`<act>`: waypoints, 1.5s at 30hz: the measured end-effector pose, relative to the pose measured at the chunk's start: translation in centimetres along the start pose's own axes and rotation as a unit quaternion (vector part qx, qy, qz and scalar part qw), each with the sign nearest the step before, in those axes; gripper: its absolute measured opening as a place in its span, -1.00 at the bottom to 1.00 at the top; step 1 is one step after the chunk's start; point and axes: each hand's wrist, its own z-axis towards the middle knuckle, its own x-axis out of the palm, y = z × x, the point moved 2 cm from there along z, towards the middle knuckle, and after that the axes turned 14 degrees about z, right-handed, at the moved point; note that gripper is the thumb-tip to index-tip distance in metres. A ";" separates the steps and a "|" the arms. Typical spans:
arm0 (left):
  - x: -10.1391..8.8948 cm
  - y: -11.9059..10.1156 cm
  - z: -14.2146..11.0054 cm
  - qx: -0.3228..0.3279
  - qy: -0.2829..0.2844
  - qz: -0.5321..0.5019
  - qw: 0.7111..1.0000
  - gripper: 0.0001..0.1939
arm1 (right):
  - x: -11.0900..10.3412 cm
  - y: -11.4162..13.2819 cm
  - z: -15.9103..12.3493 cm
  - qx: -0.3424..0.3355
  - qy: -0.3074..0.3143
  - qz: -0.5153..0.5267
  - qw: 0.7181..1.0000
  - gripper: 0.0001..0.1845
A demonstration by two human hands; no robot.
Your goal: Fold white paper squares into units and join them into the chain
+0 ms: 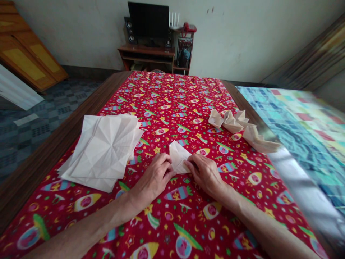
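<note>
A small folded piece of white paper [178, 157] lies on the red patterned cloth between my hands. My left hand [159, 169] has its fingers curled and pinches the paper's left edge. On the other side, my right hand [204, 172] grips the right edge between thumb and fingers. Left of my hands rests a loose stack of creased paper sheets [107, 147], the top one marked by folds that fan out from its middle. Over to the right stand several folded paper pieces [233, 120] in a row, with more folded paper [258, 140] nested together nearer me.
The red cloth [167, 219] covers a dark wooden table [88, 108]. A bed with a patchwork cover [291, 118] adjoins the table on the right. Beyond the far end, a desk [147, 52] holds a monitor [148, 21] and a red telephone [189, 28]. A wooden cabinet [29, 46] stands at left.
</note>
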 end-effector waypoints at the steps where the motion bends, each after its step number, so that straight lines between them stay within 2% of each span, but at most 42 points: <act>1: 0.0 0.0 0.0 0.003 0.004 0.004 1.000 -0.85 | 0.0 0.0 0.0 0.001 0.002 0.000 1.000 -0.78; 13: -0.6 -0.1 -0.1 -0.007 0.034 -0.013 0.999 -0.86 | -0.1 0.1 -0.1 0.005 0.003 0.003 1.000 -0.79; 18: -0.9 -0.8 0.0 -0.003 0.032 0.016 0.999 -0.88 | -0.1 0.1 0.0 0.004 -0.004 0.001 1.000 -0.78; 23: -0.3 -1.0 -0.2 -0.014 0.019 0.065 0.998 -0.95 | 0.0 0.1 0.0 0.006 -0.003 0.001 1.000 -0.78; 28: -0.1 -1.2 -0.5 -0.010 0.021 0.097 0.995 -0.59 | 0.0 0.2 0.1 0.002 -0.001 -0.041 0.999 -0.76; 37: -1.0 -1.9 -1.4 0.071 0.058 0.172 0.981 -0.58 | 0.1 0.1 0.4 0.013 0.001 -0.079 0.997 -0.75; 45: -1.3 -2.1 -2.3 0.087 0.078 0.220 0.969 -0.57 | 0.1 0.4 0.5 -0.001 -0.002 -0.100 0.995 -0.75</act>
